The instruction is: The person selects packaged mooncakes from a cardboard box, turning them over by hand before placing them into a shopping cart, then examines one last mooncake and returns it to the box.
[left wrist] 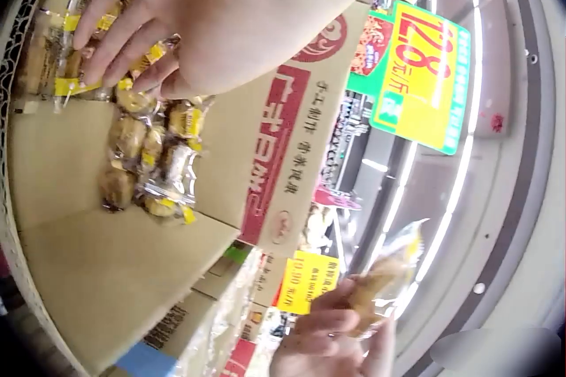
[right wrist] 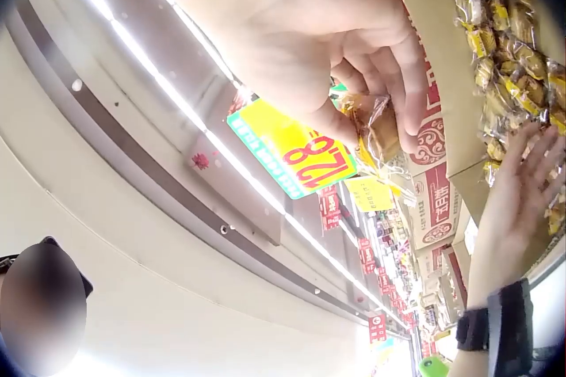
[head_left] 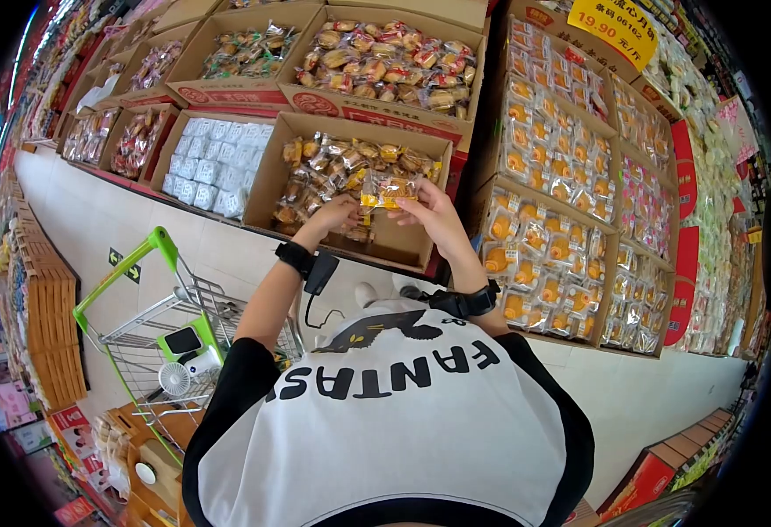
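Note:
Between thumb and fingers, my right hand (head_left: 434, 215) holds up a clear-wrapped pastry with yellow trim (head_left: 389, 191) above a cardboard box (head_left: 403, 253). The same wrapped pastry (right wrist: 376, 129) is pinched by the right hand (right wrist: 309, 50) in the right wrist view. My left hand (head_left: 337, 216) is low over the wrapped pastries (head_left: 311, 164) in that box; in the left wrist view the left hand (left wrist: 203, 15) has its fingers spread over the packets (left wrist: 133, 134). Whether the left fingertips touch them is hard to tell.
Boxes of other packets (head_left: 385, 61) stand behind, with white packets (head_left: 214, 167) to the left and stacked clear-boxed pastries (head_left: 548, 255) to the right. A shopping cart (head_left: 161, 338) carrying a small fan (head_left: 174, 378) stands at the left. Yellow price signs (head_left: 614, 26) rise above the boxes.

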Demonstrator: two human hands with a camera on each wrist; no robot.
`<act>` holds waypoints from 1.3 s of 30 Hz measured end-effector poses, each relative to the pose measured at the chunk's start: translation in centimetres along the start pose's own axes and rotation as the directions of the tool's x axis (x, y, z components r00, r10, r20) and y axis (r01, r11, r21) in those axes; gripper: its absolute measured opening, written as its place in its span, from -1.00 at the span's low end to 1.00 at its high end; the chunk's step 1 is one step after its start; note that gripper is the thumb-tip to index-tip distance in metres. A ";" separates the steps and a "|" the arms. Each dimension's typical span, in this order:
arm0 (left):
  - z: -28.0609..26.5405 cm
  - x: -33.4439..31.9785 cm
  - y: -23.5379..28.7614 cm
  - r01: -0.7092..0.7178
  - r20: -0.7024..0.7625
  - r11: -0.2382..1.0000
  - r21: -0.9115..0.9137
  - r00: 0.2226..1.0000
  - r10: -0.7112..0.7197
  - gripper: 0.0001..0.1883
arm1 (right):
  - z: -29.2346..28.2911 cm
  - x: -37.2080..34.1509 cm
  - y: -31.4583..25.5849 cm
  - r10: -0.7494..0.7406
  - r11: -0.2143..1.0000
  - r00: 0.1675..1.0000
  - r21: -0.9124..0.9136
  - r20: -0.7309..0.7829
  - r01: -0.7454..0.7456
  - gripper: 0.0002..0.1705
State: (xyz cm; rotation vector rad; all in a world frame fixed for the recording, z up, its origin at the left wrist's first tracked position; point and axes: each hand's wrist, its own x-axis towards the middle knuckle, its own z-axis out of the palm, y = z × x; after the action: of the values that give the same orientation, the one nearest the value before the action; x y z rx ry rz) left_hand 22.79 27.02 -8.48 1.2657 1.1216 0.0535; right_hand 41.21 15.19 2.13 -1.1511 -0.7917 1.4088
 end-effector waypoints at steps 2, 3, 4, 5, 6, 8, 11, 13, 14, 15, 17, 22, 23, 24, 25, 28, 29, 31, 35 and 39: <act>0.5 0.7 0.0 0.108 -0.013 0.990 0.093 0.994 -0.107 -0.73 | -0.1 0.0 0.0 -0.004 1.000 1.000 0.004 -0.005 0.004 -0.69; 0.8 1.1 -0.2 0.192 -0.019 0.973 0.130 0.981 -0.191 -0.70 | -0.2 0.1 0.0 -0.004 1.000 1.000 -0.009 0.011 0.004 -0.69; 1.0 1.5 -0.4 0.274 -0.028 0.948 0.164 0.962 -0.273 -0.66 | -0.3 0.1 0.0 -0.004 1.000 1.000 -0.024 0.027 0.005 -0.69; 1.0 2.4 -1.1 0.274 -0.026 0.947 0.168 0.962 -0.274 -0.66 | -0.4 0.2 0.1 -0.005 1.000 1.000 -0.022 0.023 0.005 -0.69; 1.1 3.1 -1.6 0.264 0.018 0.927 0.265 0.960 -0.278 -0.67 | -0.5 0.2 0.2 -0.007 1.000 1.000 -0.009 0.019 0.007 -0.69; 1.2 4.4 -2.6 0.245 0.065 0.899 0.362 0.956 -0.286 -0.69 | -0.8 0.1 0.3 -0.010 1.000 1.000 0.003 0.009 0.010 -0.68; 1.6 4.9 -2.6 0.198 0.211 0.859 0.472 0.921 -0.329 -0.75 | -1.0 0.1 0.2 -0.016 1.000 0.999 -0.001 -0.029 0.016 -0.69; 1.7 5.2 -2.8 0.122 0.269 0.859 0.497 0.920 -0.286 -0.75 | -1.1 0.1 0.2 -0.025 1.000 0.998 0.012 -0.055 0.026 -0.70; 1.7 5.2 -2.9 0.122 0.269 0.859 0.497 0.920 -0.286 -0.75 | -1.1 0.1 0.2 -0.025 1.000 0.998 0.012 -0.055 0.026 -0.70; 1.9 4.0 -1.5 0.139 0.247 0.862 0.487 0.925 -0.289 -0.75 | -1.1 0.1 0.3 -0.025 1.000 0.998 0.012 -0.054 0.025 -0.71; 2.4 2.4 0.4 0.156 0.225 0.866 0.476 0.930 -0.292 -0.76 | -1.1 0.1 0.3 -0.024 1.000 0.998 0.012 -0.053 0.025 -0.72; 2.3 4.9 -2.9 0.240 0.191 0.841 0.484 0.909 -0.370 -0.73 | -1.0 0.2 0.5 -0.032 0.999 0.999 0.011 -0.030 0.032 -0.73; 1.8 7.2 -5.5 0.239 0.191 0.842 0.483 0.910 -0.368 -0.73 | -1.0 0.2 0.5 -0.032 0.999 0.999 0.009 -0.030 0.033 -0.73; 1.2 9.9 -8.5 0.189 0.242 0.831 0.523 0.902 -0.357 -0.71 | -1.0 0.2 0.6 -0.027 1.000 0.999 0.013 -0.039 0.028 -0.74; 0.9 11.3 -9.9 0.137 0.292 0.819 0.558 0.891 -0.348 -0.69 | -0.9 0.2 0.6 -0.021 1.000 0.999 0.018 -0.047 0.022 -0.75; 1.7 7.5 -5.2 0.070 0.197 0.704 0.707 0.936 -0.292 -0.65 | -0.9 0.1 0.3 -0.012 0.999 0.999 -0.033 -0.031 0.011 -0.77; 1.8 6.6 -4.1 0.070 0.197 0.705 0.706 0.936 -0.290 -0.65 | -0.9 0.1 0.3 -0.013 0.999 0.999 -0.035 -0.030 0.012 -0.77; 1.9 5.4 -2.9 -0.034 0.211 0.670 0.742 0.960 -0.185 -0.65 | -0.8 0.1 0.3 -0.017 0.999 1.000 -0.034 -0.026 0.016 -0.77; 1.4 7.4 -5.5 -0.109 0.219 0.648 0.754 0.971 -0.092 -0.60 | -1.0 0.2 0.6 -0.019 0.999 1.000 -0.036 -0.021 0.018 -0.76; 1.3 7.6 -5.3 -0.179 0.273 0.516 0.838 0.955 -0.113 -0.56 | -1.0 0.2 0.8 -0.017 0.998 1.000 -0.054 -0.027 0.015 -0.75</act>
State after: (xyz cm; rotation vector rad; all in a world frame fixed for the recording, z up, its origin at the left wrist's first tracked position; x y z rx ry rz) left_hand 24.76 28.62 -17.50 2.1053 0.8440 -0.7550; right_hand 41.91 15.08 1.10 -1.2000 -0.8221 1.3633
